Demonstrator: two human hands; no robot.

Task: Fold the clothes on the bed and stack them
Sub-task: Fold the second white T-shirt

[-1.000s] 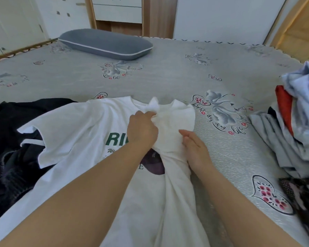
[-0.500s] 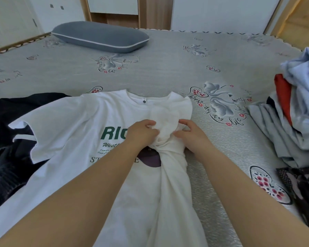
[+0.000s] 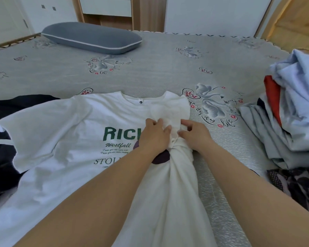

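A white t-shirt [image 3: 64,139] with green print lies face up on the grey bed [image 3: 159,68], collar toward the far side. Its right side is folded over the front, and the right sleeve is bunched up near the shoulder. My left hand [image 3: 154,135] grips the bunched sleeve cloth from the left. My right hand [image 3: 194,133] pinches the same bunch from the right. Both forearms reach in from the bottom of the head view.
A pile of unfolded clothes [image 3: 292,107], light blue, grey and red, sits at the right edge. Dark patterned cloth [image 3: 296,186] lies below it. Black garments [image 3: 0,157] lie under the shirt's left sleeve. A grey pillow [image 3: 91,38] rests at the far left.
Both hands have drawn back toward me along the shirt's right side and closed in on the bunched sleeve. The collar, earlier lifted and covered, now lies flat.
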